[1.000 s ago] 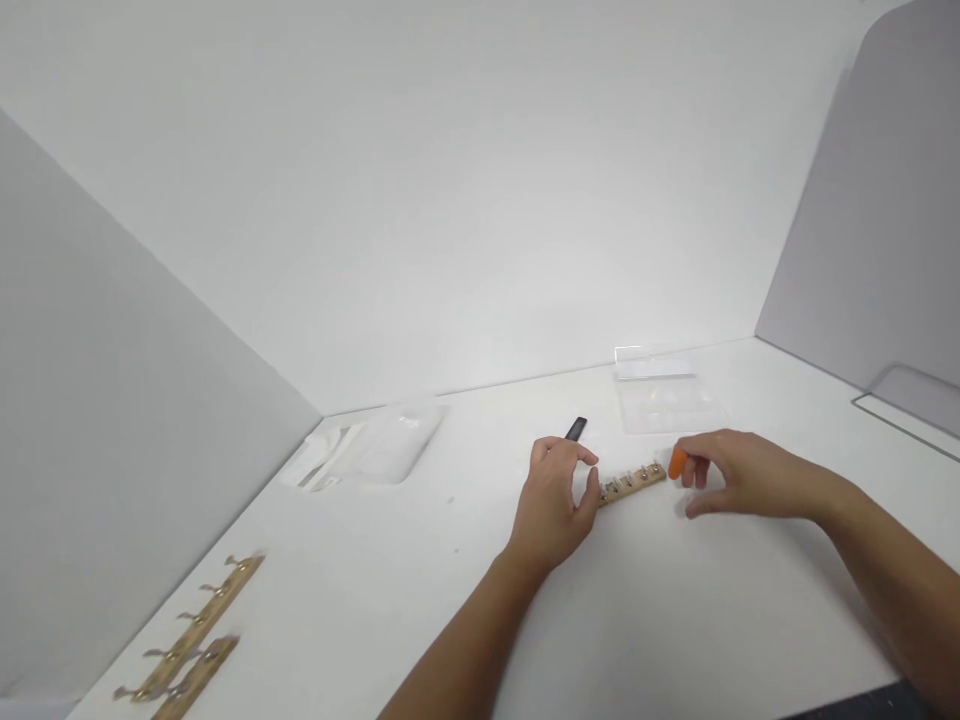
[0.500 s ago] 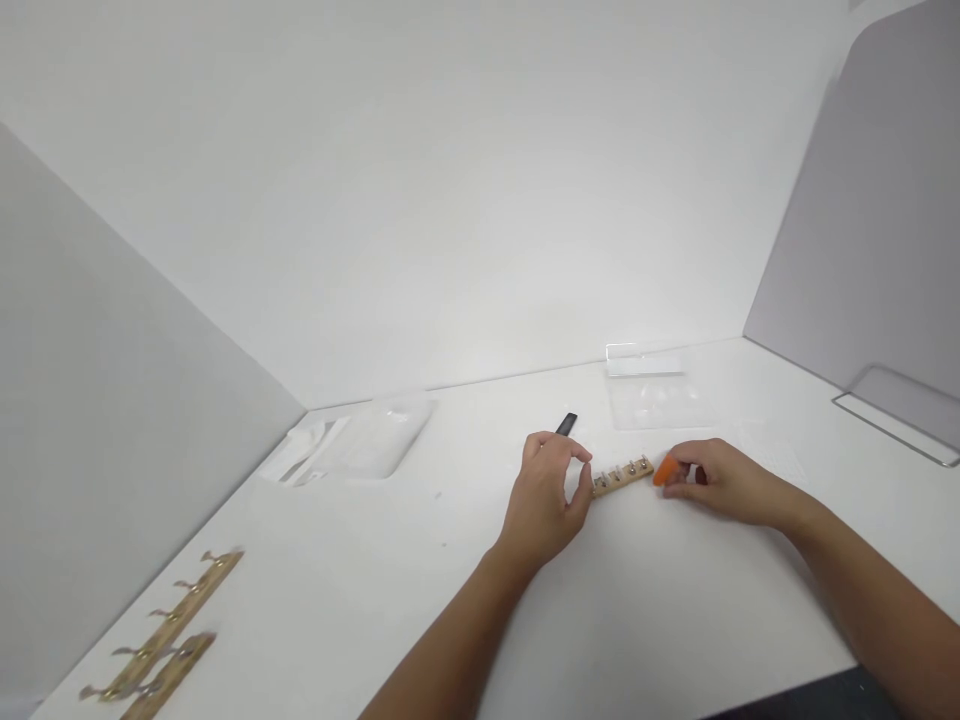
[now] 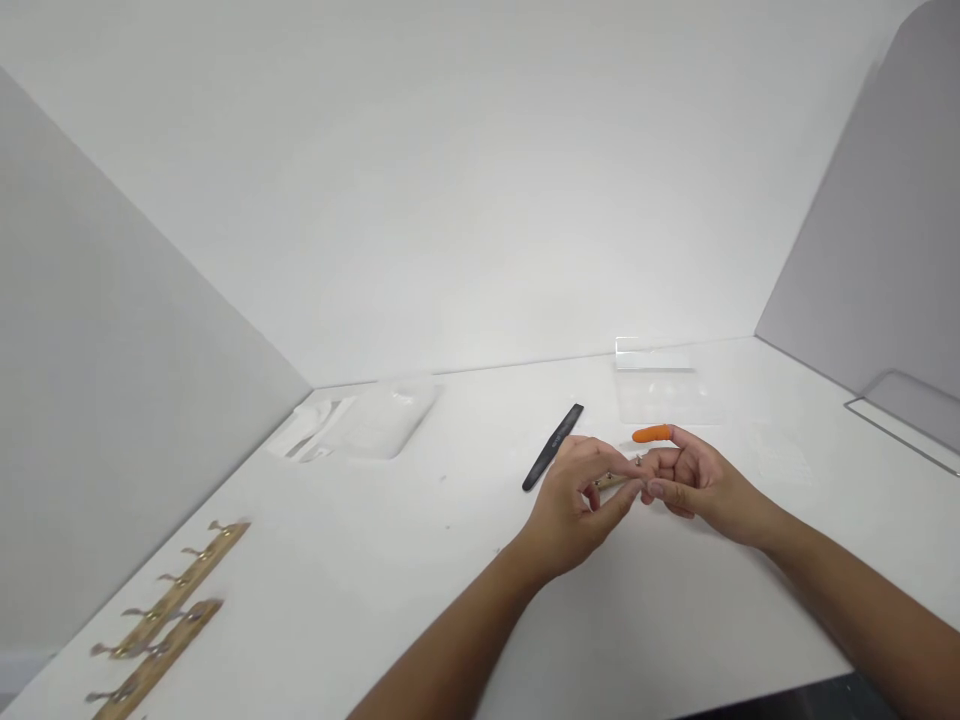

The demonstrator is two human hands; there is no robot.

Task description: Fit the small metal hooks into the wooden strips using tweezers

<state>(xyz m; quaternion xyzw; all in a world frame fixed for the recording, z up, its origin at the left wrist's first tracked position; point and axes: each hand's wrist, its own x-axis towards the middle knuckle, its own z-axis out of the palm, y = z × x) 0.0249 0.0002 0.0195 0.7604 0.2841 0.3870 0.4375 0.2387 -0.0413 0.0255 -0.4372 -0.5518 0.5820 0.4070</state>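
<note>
A short wooden strip with small metal hooks [image 3: 610, 481] sits between my two hands just above the white table [image 3: 420, 560], mostly covered by my fingers. My left hand [image 3: 577, 500] pinches it from the left, thumb and fingers closed over it. My right hand [image 3: 697, 482] grips its right end with curled fingers. An orange finger cot [image 3: 651, 434] covers the right index finger, which points left above the strip. A flat black tool [image 3: 553, 446] lies on the table just behind my left hand.
Two longer wooden hook racks [image 3: 174, 588] lie at the near left edge. A clear plastic tray [image 3: 382, 425] with white pieces sits at the back left, another clear tray [image 3: 660, 385] at the back right. Grey partitions stand on both sides, with an acrylic stand [image 3: 904, 418] at right.
My hands have closed in on the short strip from both ends and raised it slightly. My left hand has moved off the black tool, which now shows in full. The orange-tipped finger now points left.
</note>
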